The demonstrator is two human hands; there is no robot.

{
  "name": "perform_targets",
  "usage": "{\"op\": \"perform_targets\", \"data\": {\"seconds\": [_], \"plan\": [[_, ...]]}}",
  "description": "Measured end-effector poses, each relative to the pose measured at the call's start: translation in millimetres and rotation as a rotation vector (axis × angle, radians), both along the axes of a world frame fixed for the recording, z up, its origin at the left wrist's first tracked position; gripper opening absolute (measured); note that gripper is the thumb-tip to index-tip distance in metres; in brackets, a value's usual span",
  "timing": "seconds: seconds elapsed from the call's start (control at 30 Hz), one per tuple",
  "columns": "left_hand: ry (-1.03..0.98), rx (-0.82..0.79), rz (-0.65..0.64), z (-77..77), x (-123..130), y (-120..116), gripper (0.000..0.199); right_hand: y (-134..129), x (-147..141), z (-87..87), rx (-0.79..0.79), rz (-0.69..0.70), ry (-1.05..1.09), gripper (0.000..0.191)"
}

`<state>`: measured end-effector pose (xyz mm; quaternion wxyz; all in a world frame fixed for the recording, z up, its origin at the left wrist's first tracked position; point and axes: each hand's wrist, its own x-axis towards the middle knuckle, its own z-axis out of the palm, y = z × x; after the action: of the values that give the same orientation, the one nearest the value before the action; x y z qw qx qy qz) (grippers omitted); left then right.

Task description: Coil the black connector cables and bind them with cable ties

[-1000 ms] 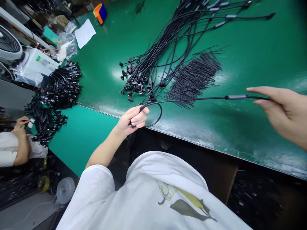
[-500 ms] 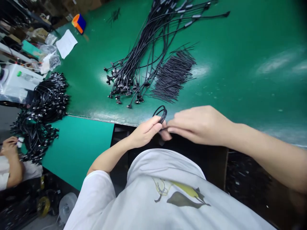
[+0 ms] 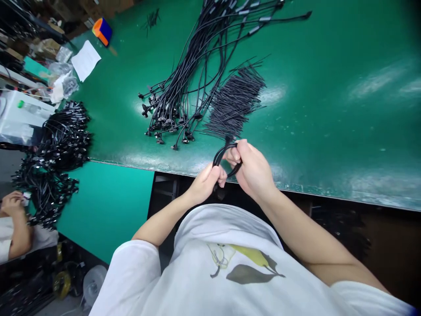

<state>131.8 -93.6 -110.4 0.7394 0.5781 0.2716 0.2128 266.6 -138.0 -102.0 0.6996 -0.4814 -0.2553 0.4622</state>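
Note:
Between my hands, at the table's front edge, is a black cable (image 3: 218, 155) wound into a small coil. My left hand (image 3: 208, 182) is closed round the coil's left side. On the coil's right side, the fingers of my right hand (image 3: 253, 169) are closed too. A dark connector end (image 3: 229, 139) sticks up from the top of the coil. Just beyond my hands lies a pile of short black ties (image 3: 235, 103). Left of that pile, a bundle of straight black cables (image 3: 190, 70) ends in several small plugs (image 3: 171, 125).
Coiled cables (image 3: 66, 136) are heaped on the left, partly over a lighter green board (image 3: 112, 193). Another person's hand (image 3: 13, 202) is beside that heap. A white paper (image 3: 86, 60) and an orange-and-blue object (image 3: 103, 31) lie on the green table (image 3: 329, 109).
My right hand has moved left and inward from the right of the coil to grip its right side. The cable loop now shows wider between both hands. The view has shifted slightly.

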Motion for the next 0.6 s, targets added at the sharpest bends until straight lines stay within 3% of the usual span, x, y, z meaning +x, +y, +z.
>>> {"op": "perform_targets", "data": {"seconds": [0.2, 0.43, 0.6], "plan": [[0.071, 0.124, -0.048, 3.4, -1, -1, 0.049, -4, -8, 17.4, 0.055, 0.075, 0.151, 0.046], [-0.078, -0.051, -0.054, 11.6, 13, 5, 0.058, 1, -3, 31.0, -0.024, -0.005, 0.044, 0.047], [-0.125, -0.164, 0.088, 11.4, 17, -4, 0.060, 12, 5, 29.7, -0.010, -0.053, 0.007, 0.051]]}}
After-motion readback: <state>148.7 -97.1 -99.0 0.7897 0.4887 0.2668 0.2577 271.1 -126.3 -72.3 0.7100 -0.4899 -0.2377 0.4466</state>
